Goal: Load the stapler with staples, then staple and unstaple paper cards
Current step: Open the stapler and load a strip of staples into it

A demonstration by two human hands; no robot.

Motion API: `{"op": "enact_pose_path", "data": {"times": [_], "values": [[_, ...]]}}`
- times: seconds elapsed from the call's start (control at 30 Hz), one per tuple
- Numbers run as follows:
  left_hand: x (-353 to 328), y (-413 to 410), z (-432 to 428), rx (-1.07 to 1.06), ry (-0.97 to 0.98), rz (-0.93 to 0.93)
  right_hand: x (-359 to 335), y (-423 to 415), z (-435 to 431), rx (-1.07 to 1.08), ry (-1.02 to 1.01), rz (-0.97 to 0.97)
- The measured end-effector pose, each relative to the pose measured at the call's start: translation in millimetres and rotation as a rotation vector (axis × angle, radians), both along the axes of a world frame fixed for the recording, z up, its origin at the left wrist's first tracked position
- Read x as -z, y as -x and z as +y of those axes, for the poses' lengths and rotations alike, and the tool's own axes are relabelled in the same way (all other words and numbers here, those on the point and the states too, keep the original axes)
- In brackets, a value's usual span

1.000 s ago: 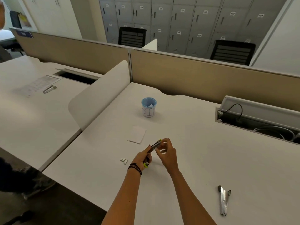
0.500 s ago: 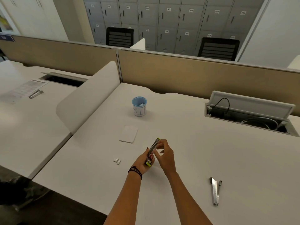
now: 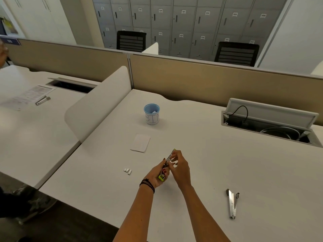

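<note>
Hands: 2, L hand (image 3: 157,175) + R hand (image 3: 180,169). Stapler (image 3: 169,157): 1, btwn them. Staple strips (image 3: 127,171): 2 or 3, too small to tell, just left of L hand. Card stack (image 3: 140,143): 1, ahead-left. Blue cup (image 3: 151,113): 1, further ahead. Metal tools: 2, near tool (image 3: 232,203) right of R hand, far tool (image 3: 42,100) well left. Chairs: 2, left chair (image 3: 131,41), right chair (image 3: 236,53), far ahead.

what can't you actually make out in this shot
Head view only:
stapler: the left hand grips it, covering its middle; loaded or not is hidden.
right hand: whether it pinches anything is too small to tell.
cup: its wall hides most of the contents.
sheet on the next desk: print blurred.
</note>
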State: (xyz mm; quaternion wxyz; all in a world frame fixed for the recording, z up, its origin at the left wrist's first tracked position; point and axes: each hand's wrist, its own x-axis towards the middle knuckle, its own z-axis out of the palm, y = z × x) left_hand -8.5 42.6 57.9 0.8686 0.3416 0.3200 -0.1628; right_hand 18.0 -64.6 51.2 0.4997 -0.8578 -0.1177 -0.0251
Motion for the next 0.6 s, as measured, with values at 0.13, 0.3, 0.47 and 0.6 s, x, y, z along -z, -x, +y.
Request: {"op": "enact_pose_path", "data": {"times": [0.13, 0.3, 0.47, 0.6], "values": [[-1, 3, 0, 0.032, -0.002, -0.007, 1, 3, -2, 0.006, -0.007, 0.009], [0, 6, 0, 0.037, 0.009, -0.026, -1, 6, -3, 0.0, -0.059, 0.038], [-2, 9, 1, 0.065, -0.003, -0.053, -5, 6, -2, 0.004, -0.112, 0.055], [-5, 11, 2, 0.074, 0.005, -0.066, -7, 5, -2, 0.014, -0.142, 0.047]]}}
